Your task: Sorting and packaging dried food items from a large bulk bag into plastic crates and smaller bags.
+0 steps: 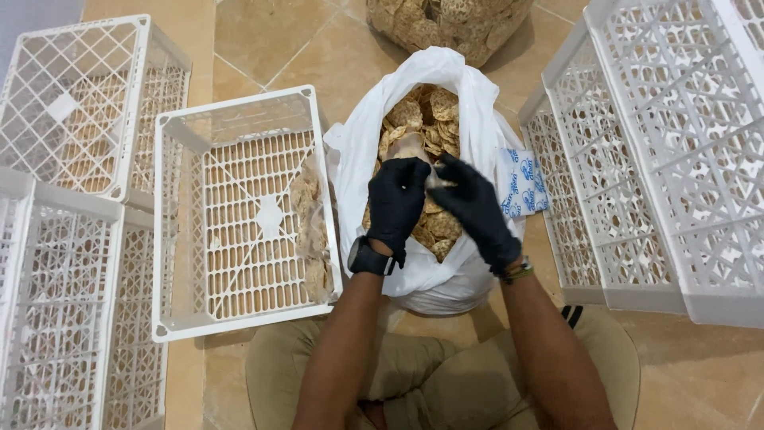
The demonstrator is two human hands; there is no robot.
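Seated on tiled floor (263, 40), knees apart, large white plastic sack (434, 263) between legs, mouth folded open. Sack well filled with round, lattice-patterned tan crackers (434, 119). Both hands in black gloves, over sack's mouth. Left hand (395, 203) closed around small clear bag of crackers (410, 147), lifted just above the loose ones; right hand (469, 203) pinched at that bag's neck, fingertips touching left hand. Step in hand, by the look of it: closing or twisting off a filled portion bag. Just left of sack, white lattice crate (243, 215), a few packed clear bags (310, 231) lined along its right wall, rest of its floor bare. More white crates stacked farther left (72, 103) and to the right (637, 159), leaning on edge. Small blue-and-white printed packet stack (521, 183) resting against sack's right side. Second clear sack of crackers (450, 24) at top of view. Next move, as judged: firm hold at neck so nothing spills, then short carry left into crate beside packed bags.
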